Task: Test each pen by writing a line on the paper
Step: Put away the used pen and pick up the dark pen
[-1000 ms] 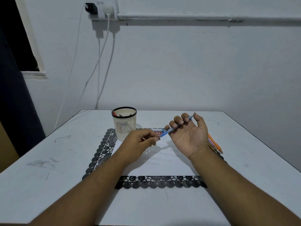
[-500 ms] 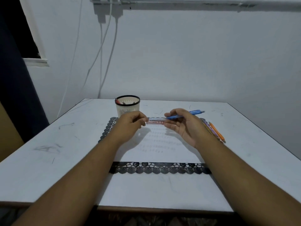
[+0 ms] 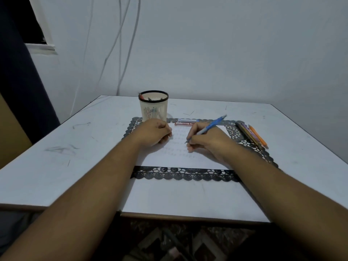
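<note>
Blue plastic pen (image 3: 211,127) sits pinched in the right hand (image 3: 207,142), tip at the white paper sheet (image 3: 180,157), while the left hand (image 3: 154,133), fingers curled, rests on it; if that hand lifts, the sheet could slide mid-stroke.

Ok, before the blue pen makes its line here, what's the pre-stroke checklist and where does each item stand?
1. Right hand grips blue pen in a writing hold: ok.
2. Tip down at the paper: ok; actual contact: cannot tell.
3. Left hand rests on the paper's left part: ok.
4. Cap off: cannot tell.
5. Blank space near the tip: cannot tell, faint marks only.
6. Other pens lie apart, to the right: ok.
</note>
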